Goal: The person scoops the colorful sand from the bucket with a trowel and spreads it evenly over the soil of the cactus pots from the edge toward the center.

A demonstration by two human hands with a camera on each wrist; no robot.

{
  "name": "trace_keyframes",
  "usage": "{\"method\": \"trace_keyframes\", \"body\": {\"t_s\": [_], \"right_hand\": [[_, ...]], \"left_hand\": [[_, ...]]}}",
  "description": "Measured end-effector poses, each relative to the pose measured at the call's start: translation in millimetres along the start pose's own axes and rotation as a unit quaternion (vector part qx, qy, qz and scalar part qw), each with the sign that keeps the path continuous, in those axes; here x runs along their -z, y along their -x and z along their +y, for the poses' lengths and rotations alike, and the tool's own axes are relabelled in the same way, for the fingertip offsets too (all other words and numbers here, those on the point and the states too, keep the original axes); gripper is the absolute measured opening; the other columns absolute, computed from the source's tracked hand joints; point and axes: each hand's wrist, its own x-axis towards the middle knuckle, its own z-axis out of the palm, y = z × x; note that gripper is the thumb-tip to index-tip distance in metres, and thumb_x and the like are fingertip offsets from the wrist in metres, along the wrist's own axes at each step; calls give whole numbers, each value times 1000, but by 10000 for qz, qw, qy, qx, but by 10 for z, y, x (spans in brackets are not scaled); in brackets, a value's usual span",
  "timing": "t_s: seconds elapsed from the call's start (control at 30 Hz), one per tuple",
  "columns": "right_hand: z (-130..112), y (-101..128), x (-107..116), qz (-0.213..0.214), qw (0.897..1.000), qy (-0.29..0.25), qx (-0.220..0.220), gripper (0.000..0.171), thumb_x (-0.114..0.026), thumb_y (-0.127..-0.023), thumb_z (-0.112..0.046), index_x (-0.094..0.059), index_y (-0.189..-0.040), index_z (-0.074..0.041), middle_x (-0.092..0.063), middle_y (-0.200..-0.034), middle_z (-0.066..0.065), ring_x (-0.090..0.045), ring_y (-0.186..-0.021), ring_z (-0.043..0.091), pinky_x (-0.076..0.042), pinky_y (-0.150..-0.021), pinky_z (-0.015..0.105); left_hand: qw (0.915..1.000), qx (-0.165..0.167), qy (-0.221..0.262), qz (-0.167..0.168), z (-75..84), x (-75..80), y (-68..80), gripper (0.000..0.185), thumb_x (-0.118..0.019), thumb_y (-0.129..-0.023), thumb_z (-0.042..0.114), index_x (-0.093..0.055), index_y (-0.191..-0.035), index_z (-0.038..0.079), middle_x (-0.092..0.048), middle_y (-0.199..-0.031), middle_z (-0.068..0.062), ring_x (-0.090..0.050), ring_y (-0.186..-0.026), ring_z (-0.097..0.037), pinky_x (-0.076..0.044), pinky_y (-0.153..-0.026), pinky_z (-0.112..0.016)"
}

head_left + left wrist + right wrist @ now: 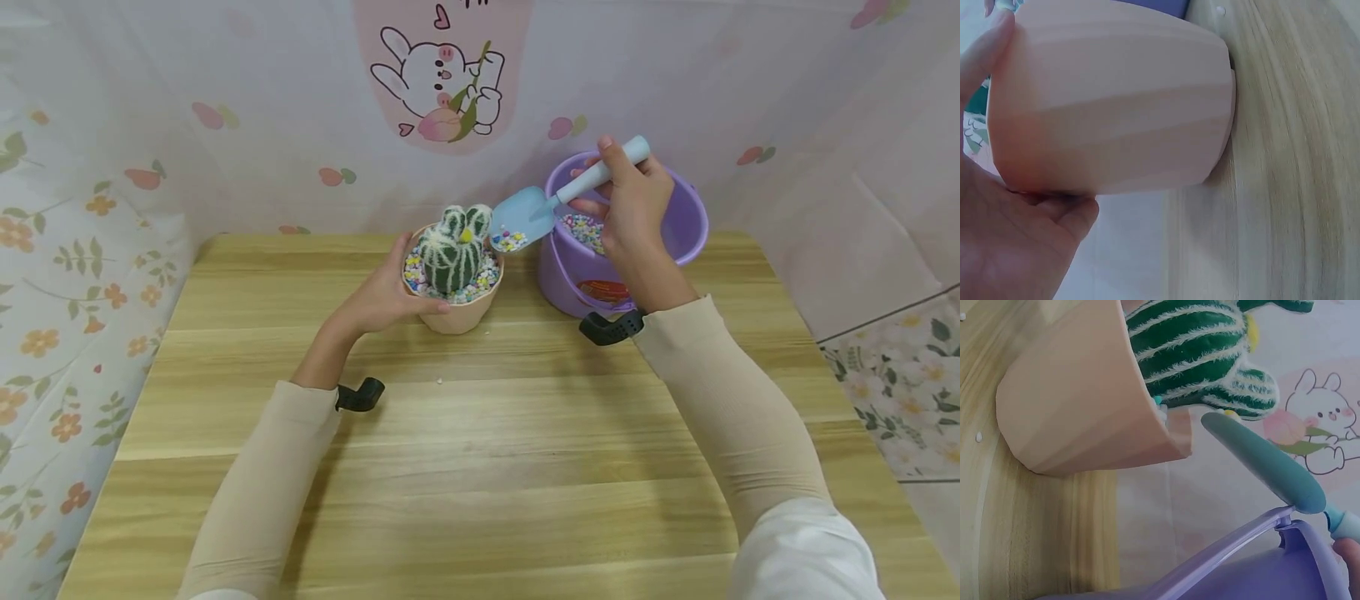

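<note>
The right hand [633,208] has its fingers curled round the pale handle of a blue scoop [525,215], whose blade, loaded with coloured pebbles [510,241], tilts down just off the fingertips toward the rim of the pink pot [453,312], likely so the pebbles slide in. The left hand [386,300] wraps its fingers round the pot's near side, seemingly to steady it on the tabletop [480,433]. Inside stands a toy cactus [453,250]; beneath the right hand sits the purple bucket [678,225] with more pebbles.

Wooden table [480,467]; floral cloth backdrop [90,208] with bunny print [442,79].
</note>
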Motion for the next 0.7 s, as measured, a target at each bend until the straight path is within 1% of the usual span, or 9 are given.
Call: {"method": "trace_keyframes", "body": {"t_s": [0.1,0.2,0.37,0.47,0.53,0.7], "right_hand": [[-1,5,0,9,10000,12,19,27,-79,-82,-17,-63,-97,-2,-67,-84,14,-72,-75,31,-55,-51,38],[0,9,-13,10,10000,22,84,24,-78,-83,-16,-63,-95,-2,-68,-84,15,-72,-75,31,-55,-50,38],[24,23,-60,-43,9998,28,173,21,-77,-84,-15,-63,-93,-2,-70,-86,18,-72,-77,31,-55,-50,38],[53,37,-87,-122,9996,55,239,20,-77,-84,-14,-63,-92,-2,-70,-88,20,-72,-78,32,-56,-52,39],[75,43,-99,-169,9994,46,298,20,-77,-84,-14,-62,-90,-2,-70,-88,20,-71,-78,32,-56,-53,40],[113,44,-105,-251,9987,148,426,19,-78,-83,-14,-63,-90,-3,-69,-86,17,-71,-78,31,-57,-56,41]], "left_hand": [[10000,49,-27,-76,-9,18,-3,115,-84,-77,22,-1,-155,14,-28,-154,-7,-37,-135,-25,-31,-113,-46],[9999,30,-2,-116,-5,31,0,114,-84,-76,25,-2,-155,16,-30,-152,-6,-39,-134,-24,-33,-112,-45],[9998,-31,128,-175,-20,57,-2,108,-83,-77,23,-8,-154,18,-35,-148,-6,-41,-131,-23,-32,-112,-46],[9997,48,133,-210,-31,70,-1,108,-83,-77,23,-7,-154,19,-35,-148,-6,-40,-132,-24,-31,-112,-47],[9997,134,63,-215,-27,74,-1,112,-83,-77,25,-4,-155,19,-32,-150,-7,-39,-133,-24,-30,-113,-47],[9994,259,-53,-241,-4,78,-16,118,-84,-76,30,2,-156,19,-26,-155,-9,-36,-136,-25,-28,-114,-48]]}}
